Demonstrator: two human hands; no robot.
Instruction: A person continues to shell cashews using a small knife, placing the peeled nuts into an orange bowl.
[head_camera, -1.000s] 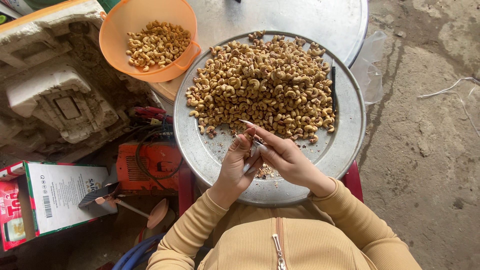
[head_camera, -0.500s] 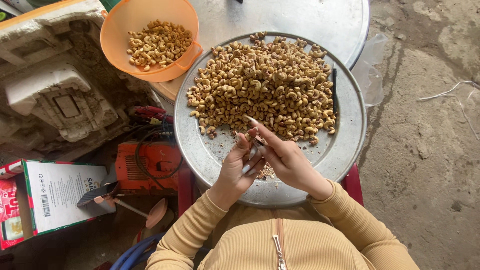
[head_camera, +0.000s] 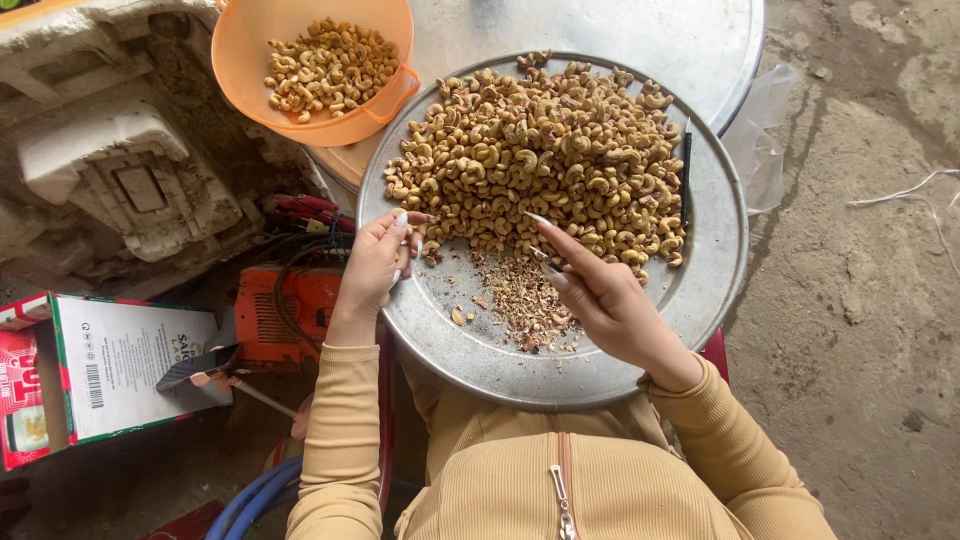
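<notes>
A round metal tray (head_camera: 700, 300) rests on my lap and holds a big heap of cashew nuts (head_camera: 540, 160). A small pile of skin scraps (head_camera: 525, 300) lies in front of the heap. My left hand (head_camera: 372, 268) is at the tray's left rim, its fingers closed on a pale nut. My right hand (head_camera: 605, 300) reaches to the near edge of the heap with the index finger stretched out. Its pale pointed tip may be a long nail or a thin blade; I cannot tell which.
An orange plastic bowl (head_camera: 250, 60) with several nuts stands at the upper left. A second metal tray (head_camera: 700, 50) lies behind the first. At the left are a foam block (head_camera: 120, 170), an orange machine with cables (head_camera: 290, 300) and a printed cardboard box (head_camera: 110, 365). Concrete floor is at the right.
My hands were together over the tray's near part. The left hand has moved left to the rim, and the right hand has stretched toward the heap.
</notes>
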